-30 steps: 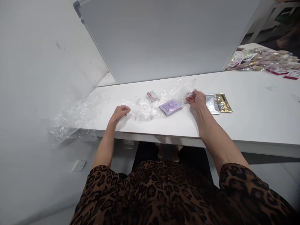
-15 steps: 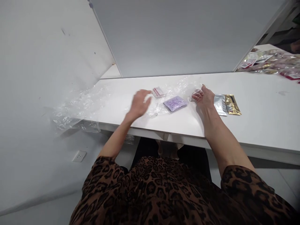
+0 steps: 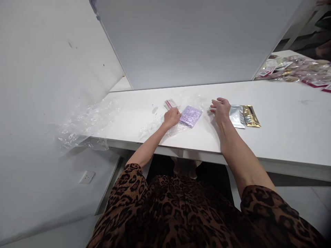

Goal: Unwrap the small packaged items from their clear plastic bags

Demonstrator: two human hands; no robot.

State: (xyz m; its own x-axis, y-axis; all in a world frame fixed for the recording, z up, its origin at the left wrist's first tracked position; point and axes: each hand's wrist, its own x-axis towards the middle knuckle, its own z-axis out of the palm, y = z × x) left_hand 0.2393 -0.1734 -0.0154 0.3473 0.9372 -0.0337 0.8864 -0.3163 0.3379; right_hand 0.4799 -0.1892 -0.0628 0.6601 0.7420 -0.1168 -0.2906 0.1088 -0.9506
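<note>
Lilac packet (image 3: 190,116) lies flat on the white table (image 3: 279,131), about midway between the near and far edges, resting on a sheet of clear film (image 3: 165,124). Left hand (image 3: 171,117) sits at the packet's left edge, fingers curled down onto the film and touching the packet; whether it actually pinches packet or film cannot be told. Right hand (image 3: 220,109) lies palm down and loosely spread on the surface, just right of the packet and apart from it, holding nothing. Its outer side touches a silver pouch (image 3: 237,116), which lies side by side with a gold pouch (image 3: 250,116). Small red-and-white packet (image 3: 171,103) sits just beyond the left hand, toward the far edge. Crumpled clear plastic (image 3: 85,125) hangs over the table's left end. Heap of assorted packets (image 3: 297,70) lies at the far right corner.
</note>
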